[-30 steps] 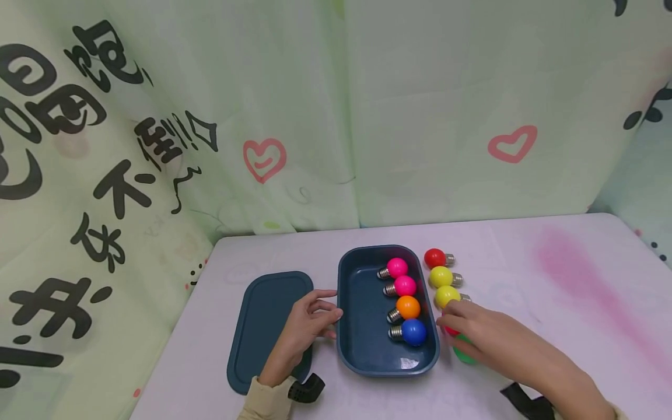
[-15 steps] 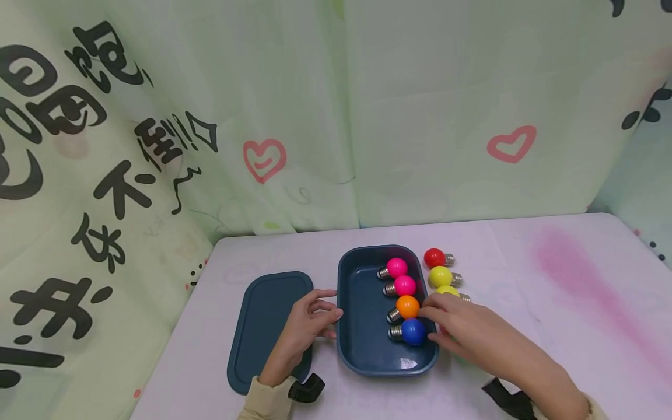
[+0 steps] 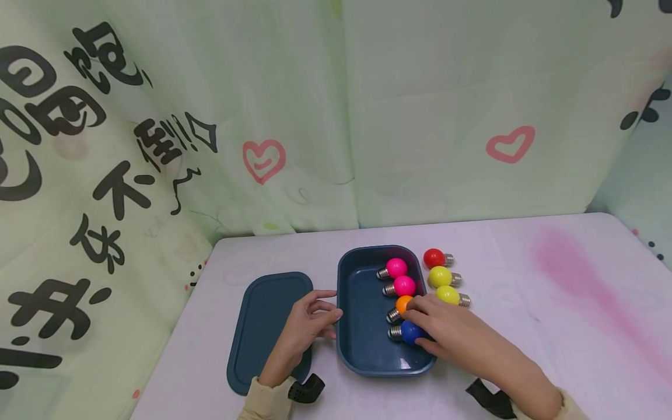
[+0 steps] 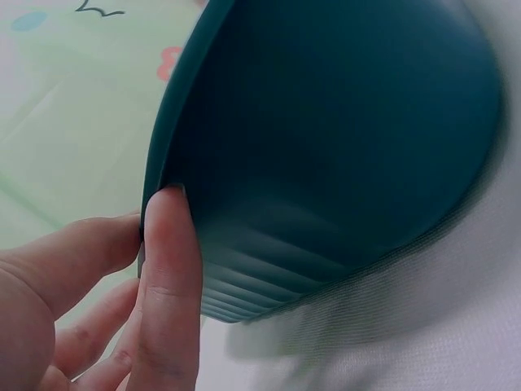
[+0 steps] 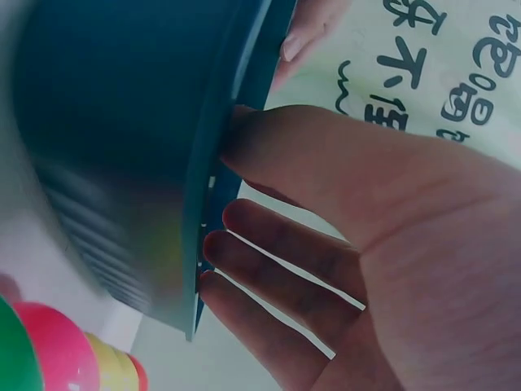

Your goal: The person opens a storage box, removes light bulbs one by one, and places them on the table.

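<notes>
My left hand (image 3: 313, 321) holds the left rim of a dark blue plastic box (image 3: 362, 361); in the left wrist view one finger (image 4: 171, 277) lies on its outer wall. My right hand (image 3: 451, 329) reaches over the right rim into the box, its fingers at the orange light bulb (image 3: 403, 304) and its thumb beside the blue light bulb (image 3: 412, 331). Nothing shows gripped in the right wrist view. Two pink bulbs, an upper one (image 3: 396, 268) and a lower one (image 3: 404, 286), lie above the orange one, bases pointing left.
Right of the box lie a red bulb (image 3: 434, 258), a yellow bulb (image 3: 440, 276) and a second yellow bulb (image 3: 447, 294). A pink bulb (image 5: 55, 342) and a green bulb (image 5: 15, 350) show in the right wrist view. A dark blue lid (image 3: 265, 321) lies left of the box.
My right hand has moved left from the row of bulbs outside the box to over the orange and blue bulbs inside. The left hand has stayed at the rim.
</notes>
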`<state>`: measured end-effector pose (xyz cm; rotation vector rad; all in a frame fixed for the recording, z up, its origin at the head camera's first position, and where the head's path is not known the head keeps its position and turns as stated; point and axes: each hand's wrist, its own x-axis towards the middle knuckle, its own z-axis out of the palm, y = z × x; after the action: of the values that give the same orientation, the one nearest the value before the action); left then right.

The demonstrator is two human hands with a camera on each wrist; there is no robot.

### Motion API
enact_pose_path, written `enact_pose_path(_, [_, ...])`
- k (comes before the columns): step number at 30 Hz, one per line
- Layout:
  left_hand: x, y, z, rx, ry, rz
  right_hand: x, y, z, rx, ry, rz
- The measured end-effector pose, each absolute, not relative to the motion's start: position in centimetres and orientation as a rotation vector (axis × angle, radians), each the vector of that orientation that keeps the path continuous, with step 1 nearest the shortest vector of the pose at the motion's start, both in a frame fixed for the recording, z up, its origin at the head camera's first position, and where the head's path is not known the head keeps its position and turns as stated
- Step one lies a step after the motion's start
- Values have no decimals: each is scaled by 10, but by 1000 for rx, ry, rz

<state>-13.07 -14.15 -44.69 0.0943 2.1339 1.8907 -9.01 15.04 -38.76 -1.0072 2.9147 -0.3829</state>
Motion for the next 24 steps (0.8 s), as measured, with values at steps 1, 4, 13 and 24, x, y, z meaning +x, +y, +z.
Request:
enact_pose_path(1, [-131,-141,-447,95,2134,1890,-90,149,-388,-1020,2913,-378])
enact_pose_path(4, [-131,-141,-447,95,2135,1891,-91,147,-390,-1051,2911,-371])
enact_pose_path(13, [-131,-142,-448,99,2135,1891,-94,141,-396,-1098,2894,-362])
enact_pose_path(24, [-131,-142,-447,90,2127,1895,-98,133,-406,-1098,2881,-284])
